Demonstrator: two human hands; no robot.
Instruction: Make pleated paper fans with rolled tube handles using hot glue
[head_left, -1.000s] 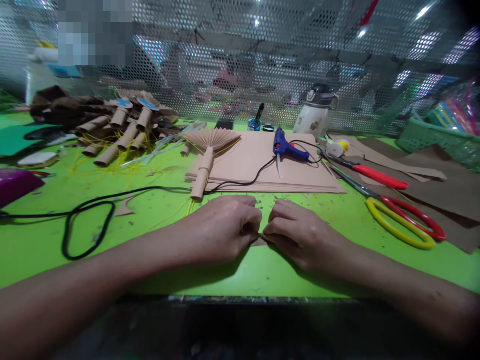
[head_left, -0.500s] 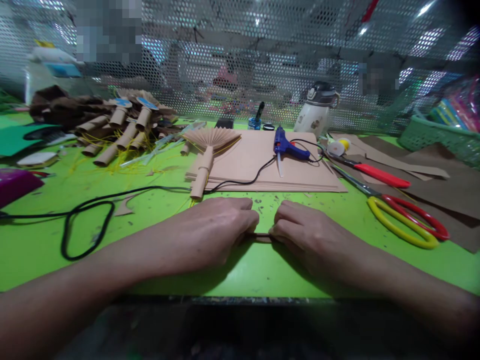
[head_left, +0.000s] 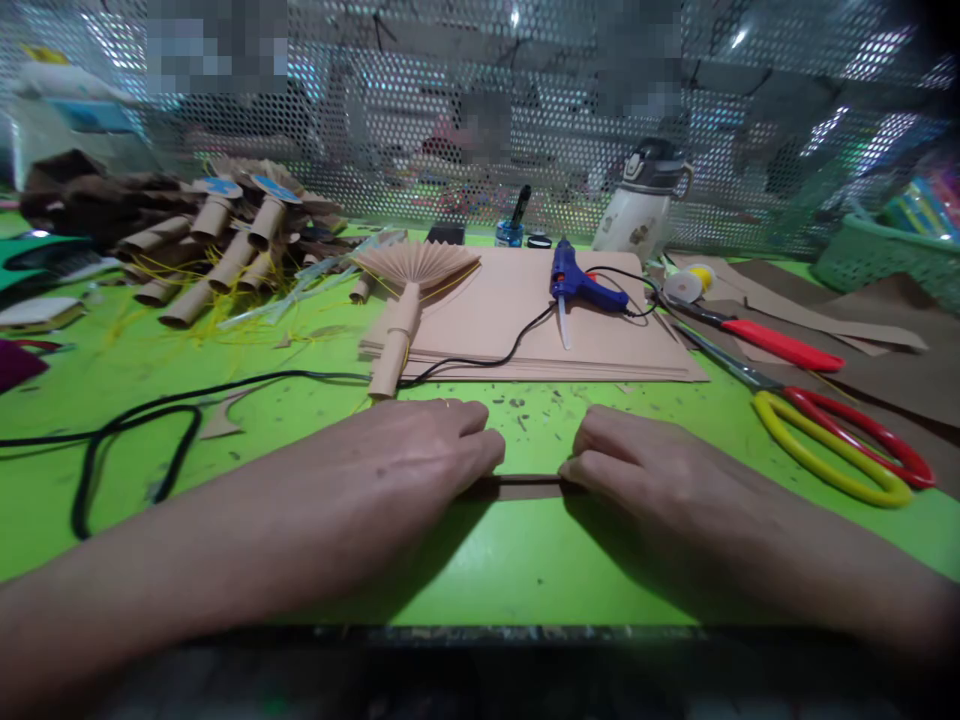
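A narrow folded strip of brown paper (head_left: 525, 488) lies low over the green tabletop near its front edge. The fingers of my left hand (head_left: 420, 465) are closed on its left part, and those of my right hand (head_left: 645, 470) pinch its right end. Only the stretch between my hands shows; the rest is hidden under them. Just beyond my left hand, a pleated paper fan on a rolled paper tube (head_left: 401, 320) leans on a stack of tan paper sheets (head_left: 480, 300). A blue glue gun (head_left: 581, 283) rests on that stack.
Scissors with red and yellow handles (head_left: 832, 440) and a red-handled tool (head_left: 784, 343) lie at right. The glue gun's black cord (head_left: 247, 378) crosses the left side. Paper tubes with yellow strings (head_left: 217, 260) are heaped back left. A white bottle (head_left: 637, 205) stands behind.
My hands have moved apart along the brown strip, so more of it shows between them. The view has also shifted slightly.
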